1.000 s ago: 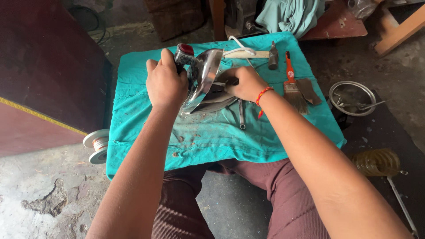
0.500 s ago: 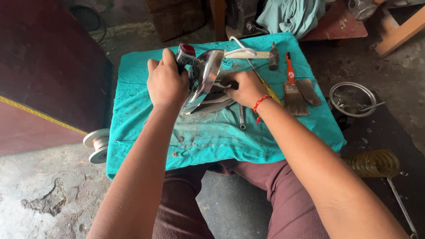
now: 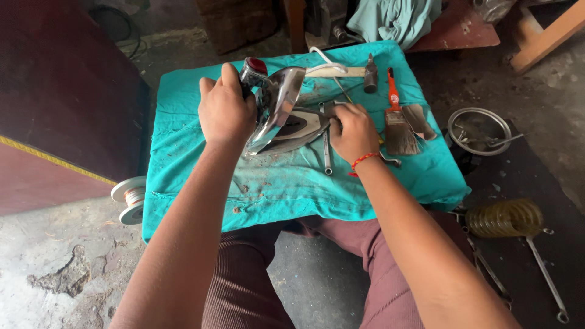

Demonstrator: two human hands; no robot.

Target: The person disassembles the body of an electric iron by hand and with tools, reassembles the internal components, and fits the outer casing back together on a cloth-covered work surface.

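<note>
Spread over a low work surface on a rough concrete floor, a teal cloth point(image 3: 201, 183) carries a clothes iron point(image 3: 280, 109) near its middle, chrome shell tipped up off the soleplate. Left hand point(image 3: 225, 113) grips the shell's rear end, fingers wrapped around it. Right hand point(image 3: 354, 131) is closed just right of the iron; what it pinches is hidden. A spanner point(image 3: 327, 155) lies beside the iron, a paintbrush point(image 3: 399, 125) further right, a metal bowl point(image 3: 479, 129) beyond the cloth.
</note>
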